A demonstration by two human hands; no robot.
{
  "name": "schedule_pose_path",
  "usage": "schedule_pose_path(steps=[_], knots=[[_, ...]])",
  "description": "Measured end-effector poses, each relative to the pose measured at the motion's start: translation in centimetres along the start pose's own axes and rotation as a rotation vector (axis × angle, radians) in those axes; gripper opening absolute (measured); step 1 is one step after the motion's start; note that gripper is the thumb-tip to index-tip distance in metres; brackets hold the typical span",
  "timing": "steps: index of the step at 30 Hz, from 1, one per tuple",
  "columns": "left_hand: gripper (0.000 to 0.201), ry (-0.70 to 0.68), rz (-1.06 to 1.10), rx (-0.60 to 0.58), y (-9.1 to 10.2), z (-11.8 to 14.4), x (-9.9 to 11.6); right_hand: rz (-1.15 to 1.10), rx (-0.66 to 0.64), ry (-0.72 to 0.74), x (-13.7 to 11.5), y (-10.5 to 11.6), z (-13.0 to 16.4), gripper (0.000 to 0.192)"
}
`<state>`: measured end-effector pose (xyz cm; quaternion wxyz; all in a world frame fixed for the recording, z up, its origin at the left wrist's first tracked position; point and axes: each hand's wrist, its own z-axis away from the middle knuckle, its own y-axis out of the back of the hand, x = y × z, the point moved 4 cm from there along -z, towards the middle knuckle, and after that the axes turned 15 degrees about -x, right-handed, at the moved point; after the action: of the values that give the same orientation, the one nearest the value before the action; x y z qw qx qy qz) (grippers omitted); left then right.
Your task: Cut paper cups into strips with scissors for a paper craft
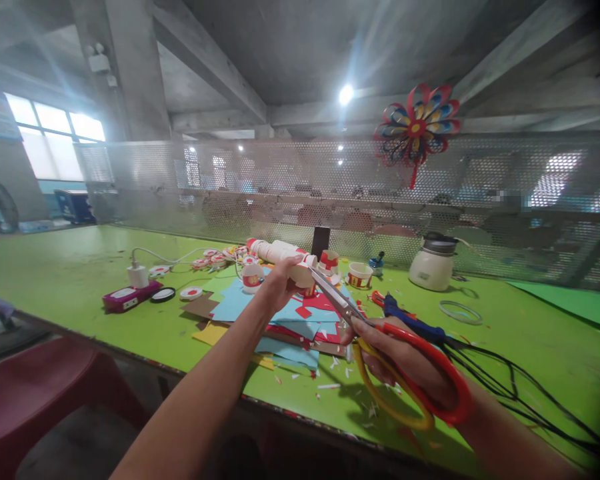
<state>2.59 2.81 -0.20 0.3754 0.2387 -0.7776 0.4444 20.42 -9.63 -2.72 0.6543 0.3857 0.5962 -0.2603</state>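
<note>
Left hand (283, 280) clamps a white paper cup (300, 272) up off the green table (80, 280), rim turned to 4 o'clock to meet the blades. Right hand (405, 363), fingers through the handles, works the red-and-yellow scissors (380, 340); tips at the cup. Coloured paper sheets (280, 320) lie below to catch scraps.

The scene is brightly lit by a ceiling lamp (346, 94) and by windows (55, 123) at the far left, from which hazy streaks of glare are spread. Straight lines are bent by wide-angle distortion, the right corners are darkened, and soft shadows are cast on the bench (70, 267).
</note>
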Motion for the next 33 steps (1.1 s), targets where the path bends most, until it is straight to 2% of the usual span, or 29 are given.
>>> schedule_pose_path(steps=[4,10,16,19,25,29,33], knots=[[0.020,-0.006,-0.021,-0.006,0.1,0.0,0.0,0.021,-0.008,-0.013,-0.4,0.0,0.2,0.042],[0.017,0.032,-0.008,-0.007,0.6,-0.2,-0.3,-0.007,-0.131,0.020,-0.4,0.2,-0.2,0.043],[0.016,0.088,0.028,-0.021,1.4,-0.6,-0.3,0.335,-0.093,0.035,-1.6,0.1,0.5,0.048],[0.017,0.118,0.046,-0.078,1.2,-0.6,-0.3,0.391,-0.121,0.025,-2.5,-0.5,1.2,0.049],[0.017,0.070,0.103,-0.136,0.9,-0.5,-0.3,0.542,0.058,0.060,-3.1,0.9,0.9,0.035],[0.030,-0.002,0.074,-0.293,0.5,-0.5,-0.1,0.595,0.259,0.078,-1.5,3.2,-0.4,0.027],[0.046,-0.060,-0.023,-0.467,-0.1,0.1,0.3,0.607,0.322,0.079,-0.1,4.3,-1.1,0.037]])
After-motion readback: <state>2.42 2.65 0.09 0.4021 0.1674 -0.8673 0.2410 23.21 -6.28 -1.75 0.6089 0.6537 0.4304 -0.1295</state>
